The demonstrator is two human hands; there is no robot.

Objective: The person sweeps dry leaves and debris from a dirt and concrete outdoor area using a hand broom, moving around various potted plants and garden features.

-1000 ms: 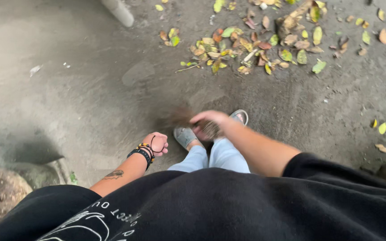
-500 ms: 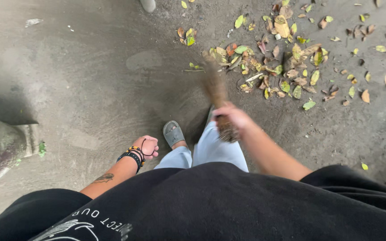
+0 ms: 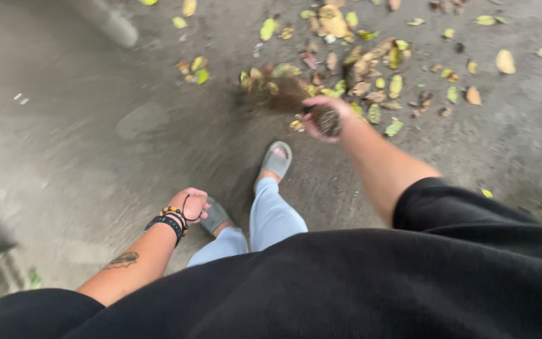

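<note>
My right hand (image 3: 325,117) is gripping the bundled end of a short stick broom (image 3: 293,99), fingers wrapped tight around it, arm stretched out ahead of me. The broom's brown bristles are pointing left and away from my hand, blurred, and their tips are brushing the ground right at the near edge of the scattered leaves (image 3: 371,69). My left hand (image 3: 191,204) is hanging at my side, curled into a loose fist and holding nothing that I can make out; black and beaded bracelets (image 3: 169,221) are circling its wrist, and a thin dark cord is looping off them beside the knuckles.

Below my hands, I am standing in grey sandals: the one on my right foot (image 3: 276,159) is stepping forward, just under the broom hand, while the other (image 3: 214,216) is sitting back beside my left fist. My pale blue trousers (image 3: 271,216) and black shirt (image 3: 359,282) are filling the bottom of the view.

The leaves, yellow, green and brown, are lying thick across the top of the grey dirt ground (image 3: 76,157), with a small separate clump (image 3: 194,68) further left. A pale post (image 3: 111,22) is showing at the upper left, too blurred to tell more.
</note>
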